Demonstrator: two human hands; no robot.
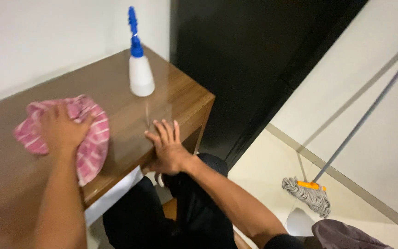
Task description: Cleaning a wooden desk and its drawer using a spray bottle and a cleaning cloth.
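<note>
The left hand [63,131] presses flat on the pink cloth [90,138] at the desk's [171,99] left. The right hand [166,147], fingers spread, rests bare on the near edge, holding nothing.

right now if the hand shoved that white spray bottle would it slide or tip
The spray bottle would probably tip: it stands tall, with a long blue nozzle on top. The glossy table looks slick, so a low push might slide it. It likely feels light, being plastic.
</note>
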